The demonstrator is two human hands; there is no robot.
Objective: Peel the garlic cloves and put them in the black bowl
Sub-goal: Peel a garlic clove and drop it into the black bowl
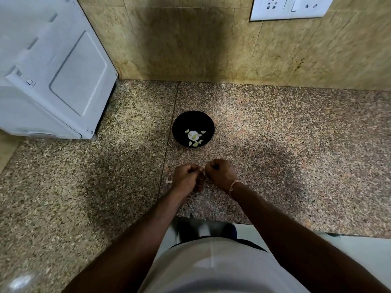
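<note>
We are in the middle of the job. The round black bowl (193, 129) sits on the speckled brown stone desk (296, 144), a little farther away than our hands. Inside it we can see a few small pale green peeled garlic cloves (194, 142) and something white (193, 134) in the middle. We cannot tell what the white thing is. So some cloves look done already.

Our left hand (186, 177) and our right hand (221, 174) are close together, near us, just in front of the bowl. The fingers of both hands are curled in, and between them they pinch a small pale garlic clove (203, 169). We think we are pulling its skin off right now, but the clove is too small to see how much skin is left.

A tiny pale scrap (169, 181) lies on the desk just left of our left hand. It may be peeled skin.

What is left: finish this clove and drop it in the bowl. We see no more unpeeled cloves waiting on the desk.

A white machine (53, 70) stands far to the left.
</note>
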